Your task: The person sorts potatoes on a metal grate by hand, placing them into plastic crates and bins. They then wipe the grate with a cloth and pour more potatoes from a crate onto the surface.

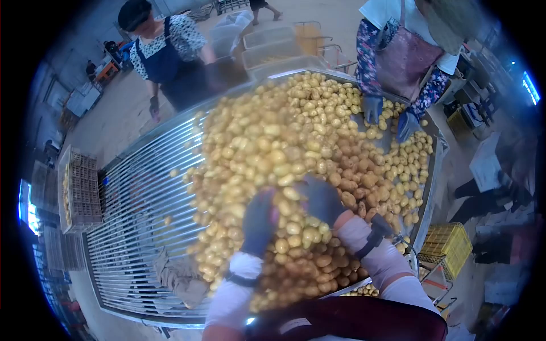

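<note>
A large heap of potatoes [250, 148] covers the middle of a metal sorting table. My left hand [260, 221], in a dark glove, lies against the pile with its fingers reaching forward. To its right, my right hand [323, 200], gloved too, rests over the potatoes with its fingers loosely curved and pointing inward. Both hands are blurred and look open, and I make out no firm grip on any potato. A few yellow potatoes lie in the gap between them. Darker, browner potatoes [318, 267] sit nearer my body, under my forearms.
Metal bars form the table's left side [142, 210], where a crumpled cloth [179, 278] lies. A co-worker's gloved hands [389, 116] handle potatoes at the far right. Another person [170, 62] stands at the far left. Crates include a stacked one [82, 190] and a yellow one [443, 250].
</note>
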`<state>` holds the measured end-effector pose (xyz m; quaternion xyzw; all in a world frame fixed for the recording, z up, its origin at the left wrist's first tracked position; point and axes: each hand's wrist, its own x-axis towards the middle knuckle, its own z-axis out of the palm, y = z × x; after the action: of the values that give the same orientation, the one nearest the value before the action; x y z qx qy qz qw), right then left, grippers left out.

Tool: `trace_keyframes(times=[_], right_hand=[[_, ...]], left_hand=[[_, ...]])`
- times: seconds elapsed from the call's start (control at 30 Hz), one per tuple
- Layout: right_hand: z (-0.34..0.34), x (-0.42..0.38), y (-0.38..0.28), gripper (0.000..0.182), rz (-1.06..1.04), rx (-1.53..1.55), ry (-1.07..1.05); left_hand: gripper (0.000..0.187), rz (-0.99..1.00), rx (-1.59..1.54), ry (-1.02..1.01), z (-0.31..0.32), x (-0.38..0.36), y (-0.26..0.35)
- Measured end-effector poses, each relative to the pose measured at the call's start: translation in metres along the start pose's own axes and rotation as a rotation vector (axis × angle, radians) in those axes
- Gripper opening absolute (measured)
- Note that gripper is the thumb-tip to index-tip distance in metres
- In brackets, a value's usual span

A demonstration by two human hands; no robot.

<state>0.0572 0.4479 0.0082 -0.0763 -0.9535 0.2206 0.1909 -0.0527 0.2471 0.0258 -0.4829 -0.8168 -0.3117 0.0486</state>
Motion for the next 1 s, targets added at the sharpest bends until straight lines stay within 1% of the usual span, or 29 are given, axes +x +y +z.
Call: trace_keyframes(times=[0.03,0.13,0.23,0.27,0.3,0.37,0.47,0.57,0.6,0.67,0.7,0.73,0.83,0.9,0.97,1.0], right_hand=[[0.002,-0.001,0.004,0.038,0.016,0.047,-0.025],[-0.01,0.008,0.017,0.036,0.095,0.11,-0.22],[-0.015,0.018,0.042,0.033,-0.059,0.429,-0.333],[-0.021,0.03,0.046,0.033,-0.036,0.363,-0.238],[-0.027,0.041,0.051,0.034,-0.011,0.302,-0.147],[-0.029,0.065,0.059,0.034,0.048,0.155,-0.051],[-0.026,0.122,0.061,0.038,0.122,-0.12,-0.011],[-0.007,0.146,0.054,0.043,0.142,-0.272,-0.23],[-0.01,0.148,0.051,0.044,0.202,-0.248,-0.293],[-0.012,0.141,0.051,0.042,0.162,-0.211,-0.282],[-0.017,0.134,0.052,0.041,0.148,-0.196,-0.273],[-0.023,0.121,0.048,0.041,0.178,-0.094,-0.259],[-0.03,0.048,0.052,0.047,0.109,0.195,0.126],[-0.053,-0.026,0.026,0.049,0.238,0.4,0.399],[-0.078,-0.113,-0.016,0.047,0.562,0.443,0.514],[-0.081,-0.168,-0.013,0.049,0.546,0.171,0.458]], left_hand=[[0.051,-0.044,-0.011,-0.029,-0.003,-0.012,0.0],[0.049,-0.141,-0.053,-0.061,-0.019,-0.033,0.002],[0.049,-0.17,-0.017,-0.096,-0.03,-0.054,-0.003],[0.049,-0.174,0.01,-0.111,-0.029,-0.061,-0.004],[0.05,-0.135,0.082,-0.032,-0.026,-0.068,-0.004],[0.051,-0.055,0.223,0.101,-0.017,-0.084,-0.003],[0.056,-0.101,0.182,0.11,-0.008,-0.097,-0.014],[0.061,-0.209,0.121,0.03,-0.01,-0.105,-0.011],[0.062,-0.197,0.135,0.037,-0.011,-0.107,-0.01],[0.064,-0.17,0.154,0.046,-0.012,-0.109,-0.006],[0.063,-0.166,0.151,0.052,-0.012,-0.11,-0.005],[0.063,-0.157,0.146,0.063,-0.011,-0.11,-0.006],[0.063,-0.117,0.102,0.072,-0.015,-0.112,-0.009],[0.062,-0.094,0.049,0.081,-0.016,-0.114,-0.012],[0.061,-0.075,-0.021,0.082,-0.017,-0.117,-0.014],[0.06,-0.028,0.052,0.095,-0.018,-0.117,-0.013]])
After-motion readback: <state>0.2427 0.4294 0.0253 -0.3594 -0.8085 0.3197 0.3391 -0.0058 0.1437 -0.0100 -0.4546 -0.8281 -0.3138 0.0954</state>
